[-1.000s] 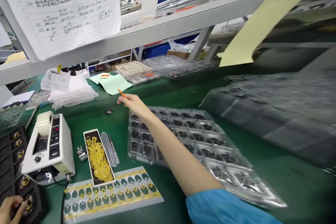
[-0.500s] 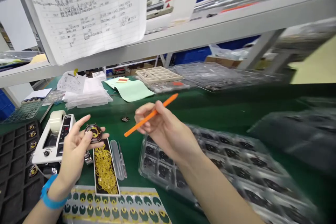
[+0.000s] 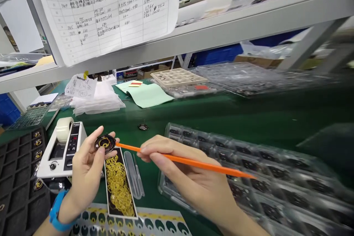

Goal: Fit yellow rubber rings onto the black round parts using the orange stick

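Note:
A round black part with a yellow ring on its face point(image 3: 105, 143) is gripped in my left hand point(image 3: 90, 162), thumb over its lower edge and fingers behind. My right hand point(image 3: 188, 169) pinches a thin orange plastic stick point(image 3: 193, 160) like a pen. The stick's narrow tip meets the right edge of the round part; whether it presses on it I cannot tell. Below the part lies a shallow box point(image 3: 135, 212) filled with thin yellow rings point(image 3: 118, 188). Beside this box are a clear plastic case point(image 3: 132, 175) and tweezers point(image 3: 139, 177).
A white tape dispenser point(image 3: 61, 155) and a black compartment tray point(image 3: 16, 177) stand at left. Clear trays of round black parts point(image 3: 249, 164) fill the right. A sticker sheet point(image 3: 166, 223) lies in front, another round part point(image 3: 143, 127) behind. A shelf edge point(image 3: 221, 31) crosses above.
My right hand has turned the orange stick round and brought its tip to the round part. My left hand still holds the part, now tilted more face-up. The view has shifted slightly.

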`<move>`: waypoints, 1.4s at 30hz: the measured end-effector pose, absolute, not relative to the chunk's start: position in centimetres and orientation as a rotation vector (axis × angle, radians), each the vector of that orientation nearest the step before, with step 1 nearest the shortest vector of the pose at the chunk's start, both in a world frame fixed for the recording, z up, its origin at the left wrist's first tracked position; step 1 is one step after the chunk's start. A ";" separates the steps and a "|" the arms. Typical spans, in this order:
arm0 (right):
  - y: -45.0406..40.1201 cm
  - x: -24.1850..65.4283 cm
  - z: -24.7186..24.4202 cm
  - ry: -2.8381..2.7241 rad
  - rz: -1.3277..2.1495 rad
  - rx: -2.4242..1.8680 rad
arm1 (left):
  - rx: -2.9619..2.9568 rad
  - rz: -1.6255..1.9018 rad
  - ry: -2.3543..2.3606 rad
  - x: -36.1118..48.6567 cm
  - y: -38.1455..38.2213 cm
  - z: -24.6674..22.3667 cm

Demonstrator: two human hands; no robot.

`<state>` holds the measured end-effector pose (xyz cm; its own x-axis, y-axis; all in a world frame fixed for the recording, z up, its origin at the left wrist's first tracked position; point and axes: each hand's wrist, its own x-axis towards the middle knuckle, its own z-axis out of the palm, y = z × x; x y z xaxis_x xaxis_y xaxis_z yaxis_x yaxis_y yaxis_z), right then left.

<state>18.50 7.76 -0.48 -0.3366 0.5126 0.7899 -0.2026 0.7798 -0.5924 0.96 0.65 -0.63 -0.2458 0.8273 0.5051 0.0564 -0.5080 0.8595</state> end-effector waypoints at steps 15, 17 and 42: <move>7.2 17.9 -0.5 -1.795 0.639 -0.148 | 1.326 1.870 1.176 1.5 0.2 -0.8; 7.9 17.9 -0.8 -1.791 0.719 -0.106 | 1.274 1.840 1.200 1.4 0.2 -0.6; 8.1 17.9 -0.7 -2.067 0.242 0.106 | 0.957 1.746 1.030 0.6 1.9 -0.3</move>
<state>17.87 8.10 -0.66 -0.4866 0.0259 0.8732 -0.1766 0.9760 -0.1273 0.62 1.88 -0.27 -0.3263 0.9280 0.1796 -0.2923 -0.2797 0.9145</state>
